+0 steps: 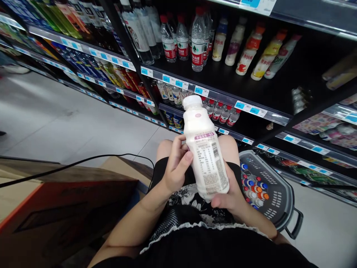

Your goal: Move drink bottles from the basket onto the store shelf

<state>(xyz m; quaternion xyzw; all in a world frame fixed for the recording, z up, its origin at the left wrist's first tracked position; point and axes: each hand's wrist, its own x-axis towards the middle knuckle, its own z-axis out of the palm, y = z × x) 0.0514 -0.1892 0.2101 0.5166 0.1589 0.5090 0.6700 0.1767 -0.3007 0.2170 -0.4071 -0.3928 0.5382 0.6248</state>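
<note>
White plastic drink bottle: left hand grips its left side, right hand clasps its base. Probably hefty, smooth, slightly squeezable; waist offers best hold.

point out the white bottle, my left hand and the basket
white bottle (206, 158): head view, on its printed label
left hand (176, 169): head view, below the thumb
basket (275, 182): head view, on its grey wall

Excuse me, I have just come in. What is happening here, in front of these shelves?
A person holds a capped white bottle, with the left hand at its side and the right hand near its base. Its printed label faces the person. Ahead, drinks stand on dark shelves; a grey basket with colourful-capped bottles is on the right.
</note>
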